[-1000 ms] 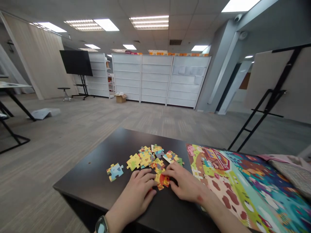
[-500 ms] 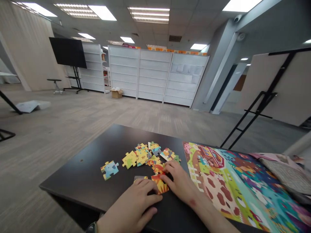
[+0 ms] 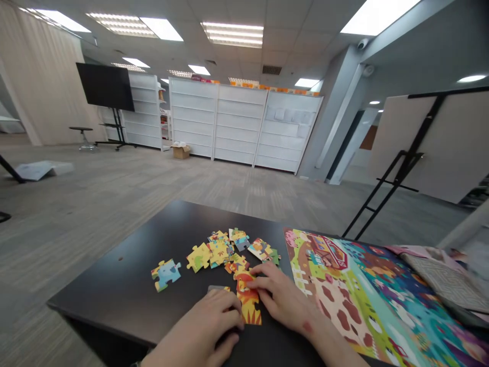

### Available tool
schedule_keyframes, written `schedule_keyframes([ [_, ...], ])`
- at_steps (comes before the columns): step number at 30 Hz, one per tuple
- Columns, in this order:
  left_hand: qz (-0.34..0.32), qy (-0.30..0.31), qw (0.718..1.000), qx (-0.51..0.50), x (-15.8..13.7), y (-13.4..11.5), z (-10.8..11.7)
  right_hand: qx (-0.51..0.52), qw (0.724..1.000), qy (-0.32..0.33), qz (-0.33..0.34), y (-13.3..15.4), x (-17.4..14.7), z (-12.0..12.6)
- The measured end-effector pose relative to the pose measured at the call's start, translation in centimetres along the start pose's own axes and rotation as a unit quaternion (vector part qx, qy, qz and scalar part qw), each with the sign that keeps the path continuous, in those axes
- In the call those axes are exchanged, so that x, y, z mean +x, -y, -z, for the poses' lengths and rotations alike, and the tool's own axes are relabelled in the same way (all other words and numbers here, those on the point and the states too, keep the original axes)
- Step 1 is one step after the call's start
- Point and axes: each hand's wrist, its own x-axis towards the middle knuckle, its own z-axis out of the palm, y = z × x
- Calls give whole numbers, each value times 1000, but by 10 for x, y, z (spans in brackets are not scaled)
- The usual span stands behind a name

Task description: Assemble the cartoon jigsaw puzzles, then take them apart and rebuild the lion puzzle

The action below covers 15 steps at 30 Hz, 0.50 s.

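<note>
Two orange-and-yellow jigsaw pieces stand joined in a column on the black table: an upper orange puzzle piece [image 3: 244, 284] and a lower yellow one with leaf shapes [image 3: 251, 312]. My right hand [image 3: 280, 295] has its fingertips pressed on the upper piece from the right. At the left edge of the lower piece rests my left hand [image 3: 212, 323], fingers bent and thumb apart. A grey-edged piece [image 3: 217, 288] shows partly beyond its knuckles. Above lie several loose, overlapping puzzle pieces [image 3: 219, 251], with a blue piece [image 3: 167, 273] apart at the left.
A black table [image 3: 126, 285] carries everything. On its right lies a colourful picture sheet [image 3: 338, 306] with farm and sea animals, and a maze-patterned sheet [image 3: 446, 280] beyond. An easel board [image 3: 416, 148] stands behind at right; white shelves [image 3: 240, 122] line the back.
The orange piece now sits in line against the leaf-patterned piece, straighter than before. My right fingers have shifted slightly along it. The view has tilted up a little.
</note>
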Motion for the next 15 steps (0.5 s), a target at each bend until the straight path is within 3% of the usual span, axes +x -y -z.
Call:
schedule_keyframes([
  [7,64,-131,988,40,15,27,5,6,1000,-10,-1,9,1,3],
  [9,72,-139,985,71,26,38,9,14,1000,-22,-7,10,3,3],
  [11,67,-112,985,108,40,45,16,16,999,-43,-19,8,5,2],
  [15,64,14,989,129,69,54,28,16,997,-73,-36,0,8,-1],
])
